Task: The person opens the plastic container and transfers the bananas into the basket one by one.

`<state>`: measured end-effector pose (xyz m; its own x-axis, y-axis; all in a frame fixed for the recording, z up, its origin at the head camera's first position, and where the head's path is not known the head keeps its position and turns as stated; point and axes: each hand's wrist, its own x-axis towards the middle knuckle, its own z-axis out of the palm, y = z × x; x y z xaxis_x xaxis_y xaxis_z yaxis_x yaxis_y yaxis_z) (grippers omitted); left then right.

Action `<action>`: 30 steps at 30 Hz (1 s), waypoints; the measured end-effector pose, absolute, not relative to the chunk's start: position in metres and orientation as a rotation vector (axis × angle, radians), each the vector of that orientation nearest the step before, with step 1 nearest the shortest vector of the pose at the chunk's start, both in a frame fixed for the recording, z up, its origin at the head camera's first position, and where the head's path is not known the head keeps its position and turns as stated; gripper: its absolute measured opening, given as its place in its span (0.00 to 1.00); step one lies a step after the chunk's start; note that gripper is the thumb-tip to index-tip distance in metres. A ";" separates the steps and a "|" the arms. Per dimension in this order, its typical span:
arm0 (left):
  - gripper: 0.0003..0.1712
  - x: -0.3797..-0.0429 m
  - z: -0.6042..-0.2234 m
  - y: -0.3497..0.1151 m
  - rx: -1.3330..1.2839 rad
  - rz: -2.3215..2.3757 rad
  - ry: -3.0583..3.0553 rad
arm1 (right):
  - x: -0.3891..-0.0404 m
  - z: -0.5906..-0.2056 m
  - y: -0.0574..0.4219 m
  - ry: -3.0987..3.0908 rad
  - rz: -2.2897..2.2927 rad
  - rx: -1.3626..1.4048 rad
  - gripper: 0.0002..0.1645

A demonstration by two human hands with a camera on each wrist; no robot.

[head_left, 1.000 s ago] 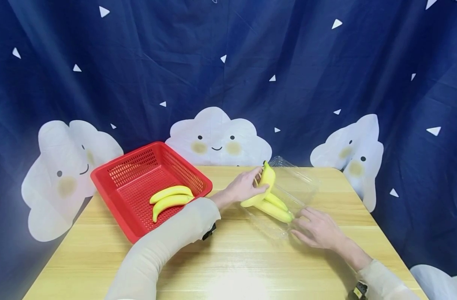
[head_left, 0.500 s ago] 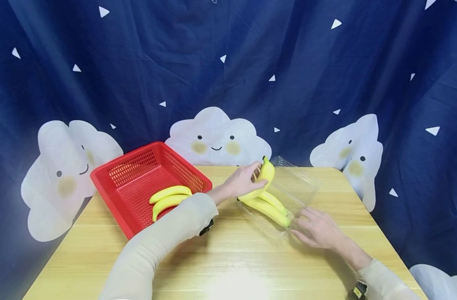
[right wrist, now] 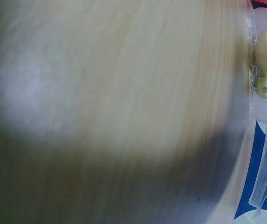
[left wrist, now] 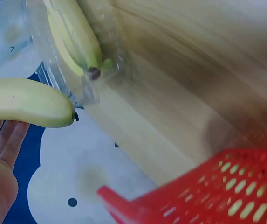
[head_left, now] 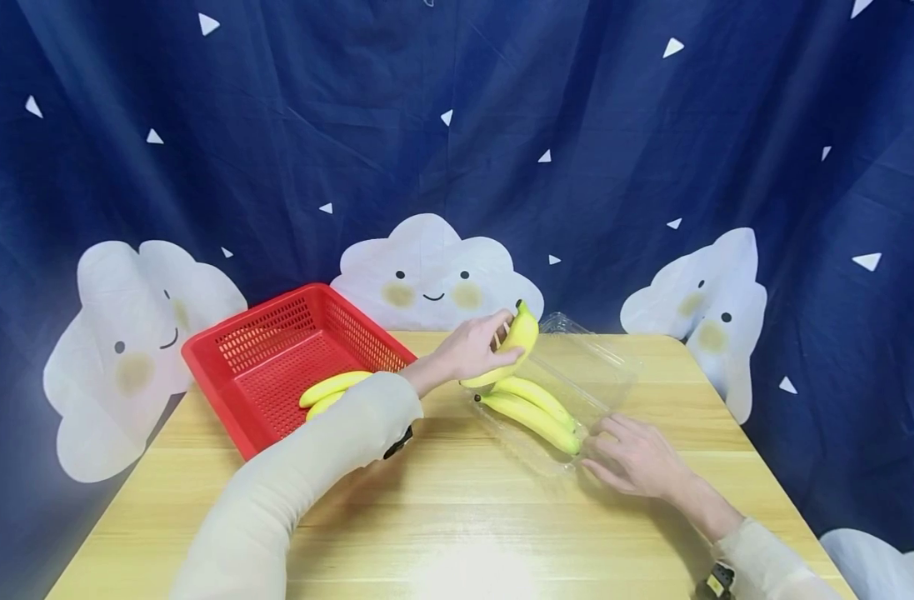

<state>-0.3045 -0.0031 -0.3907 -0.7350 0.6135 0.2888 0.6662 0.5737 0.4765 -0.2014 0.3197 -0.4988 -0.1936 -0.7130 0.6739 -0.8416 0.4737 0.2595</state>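
My left hand (head_left: 477, 343) grips a yellow banana (head_left: 521, 333), raised above the left side of a clear plastic clamshell box (head_left: 516, 446). The same banana (left wrist: 26, 102) crosses the left part of the left wrist view, stem end pointing right, with my fingers under it. Two more bananas (head_left: 535, 417) lie side by side in the box, whose clear lid (head_left: 595, 358) stands open behind. At the box's near right corner, my right hand (head_left: 636, 458) rests with bent fingers at the rim. That hand is out of sight in the right wrist view.
A red perforated basket (head_left: 277, 367) stands on the left of the wooden table (head_left: 442, 517), with bananas (head_left: 332, 387) inside, partly hidden by my left sleeve (head_left: 314, 467). A blue curtain (head_left: 457, 108) with cloud prints hangs behind the table's far edge.
My left hand has lifted the banana up and to the left, off the two in the box. Its sleeve now covers more of the basket's bananas. My right hand has stayed put.
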 end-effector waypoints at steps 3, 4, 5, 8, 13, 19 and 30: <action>0.23 -0.306 -0.386 -0.008 -1.102 -0.854 -2.705 | -0.201 -0.498 0.320 -1.966 0.212 1.288 0.23; 0.23 -0.306 -0.385 -0.010 -1.104 -0.848 -2.707 | -0.200 -0.499 0.320 -1.967 0.212 1.287 0.23; 0.23 -0.306 -0.383 -0.012 -1.107 -0.847 -2.707 | -0.200 -0.499 0.320 -1.968 0.212 1.286 0.23; 0.23 -0.308 -0.378 -0.017 -1.112 -0.840 -2.712 | -0.200 -0.499 0.320 -1.970 0.211 1.284 0.23; 0.23 -0.309 -0.369 -0.026 -1.093 -0.774 -2.720 | -0.201 -0.499 0.320 -1.966 0.211 1.287 0.23; 0.23 -0.309 -0.358 -0.035 -1.065 -0.757 -2.717 | -0.201 -0.499 0.320 -1.959 0.211 1.291 0.23; 0.23 -0.313 -0.349 -0.052 -1.040 -0.727 -2.718 | -0.202 -0.500 0.320 -1.956 0.214 1.294 0.23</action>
